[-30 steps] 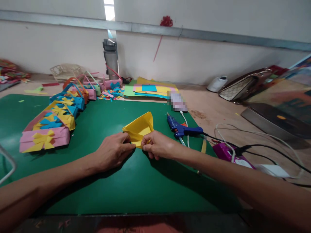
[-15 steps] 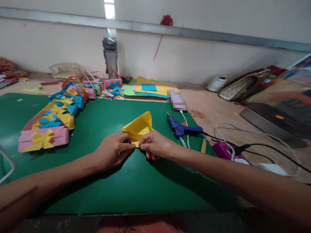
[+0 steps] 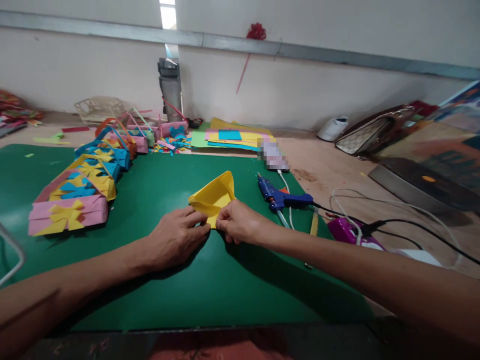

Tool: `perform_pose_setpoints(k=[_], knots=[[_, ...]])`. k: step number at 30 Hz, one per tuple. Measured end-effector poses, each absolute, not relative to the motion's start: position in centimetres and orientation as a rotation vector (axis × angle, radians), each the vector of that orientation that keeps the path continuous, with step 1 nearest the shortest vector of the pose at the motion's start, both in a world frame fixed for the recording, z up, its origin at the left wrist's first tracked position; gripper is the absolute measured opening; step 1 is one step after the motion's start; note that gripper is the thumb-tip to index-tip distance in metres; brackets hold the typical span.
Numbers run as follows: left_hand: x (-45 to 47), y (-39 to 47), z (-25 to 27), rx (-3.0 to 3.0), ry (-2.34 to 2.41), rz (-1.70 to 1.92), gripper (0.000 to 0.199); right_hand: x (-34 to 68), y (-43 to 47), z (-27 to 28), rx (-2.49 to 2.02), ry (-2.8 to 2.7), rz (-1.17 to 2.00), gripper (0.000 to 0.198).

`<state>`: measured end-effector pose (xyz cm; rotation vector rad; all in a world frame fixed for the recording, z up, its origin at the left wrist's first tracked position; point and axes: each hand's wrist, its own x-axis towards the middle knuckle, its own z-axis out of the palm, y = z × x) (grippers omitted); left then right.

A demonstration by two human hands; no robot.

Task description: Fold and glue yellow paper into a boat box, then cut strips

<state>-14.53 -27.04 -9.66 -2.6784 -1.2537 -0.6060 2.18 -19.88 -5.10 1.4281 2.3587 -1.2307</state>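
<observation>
A piece of folded yellow paper (image 3: 215, 194) stands partly raised on the green mat (image 3: 180, 300), forming an open, box-like shape with a peaked back wall. My left hand (image 3: 179, 234) has its fingertips closed on the paper's near left edge. On the near right edge, my right hand (image 3: 238, 221) pinches the paper between thumb and curled fingers. The two hands are a small gap apart, and they hide the paper's lower corners. To the right of the paper lies a blue glue gun (image 3: 279, 196) with a glue stick in its back end.
Several small paper baskets with bows, a pink one (image 3: 90, 210) nearest, line the left side. Coloured paper sheets (image 3: 240, 142), paper scraps (image 3: 170, 146) and a grey bottle (image 3: 170, 90) stand behind. On the right are a phone (image 3: 274, 154), a cutter knife (image 3: 314, 223), a purple power socket (image 3: 343, 231) and cords.
My fingers have shifted slightly along the paper's near edge, the right hand's fingers curling closer. The yellow paper has hardly moved.
</observation>
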Motion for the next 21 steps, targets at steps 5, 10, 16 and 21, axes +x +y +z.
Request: perform_pose_setpoints(k=[5,10,16,21], knots=[[-14.48,-27.06,-9.58,-2.737,-1.241,-0.617,0.027,2.22,-20.07,-5.1,1.425,2.421,-1.115,0.018],[-14.39,-27.12,-9.39,-2.723,-1.237,-0.637,0.028,2.18,-20.44,-4.85,1.446,2.463,-1.013,0.02],[-14.36,-27.05,-9.31,-2.781,-1.171,-0.645,0.026,2.02,-20.76,-4.45,1.451,2.493,-0.929,0.02],[-14.28,-27.12,-9.34,-2.773,-1.144,-0.644,0.025,1.94,-20.88,-4.31,1.447,2.508,-0.894,0.018]])
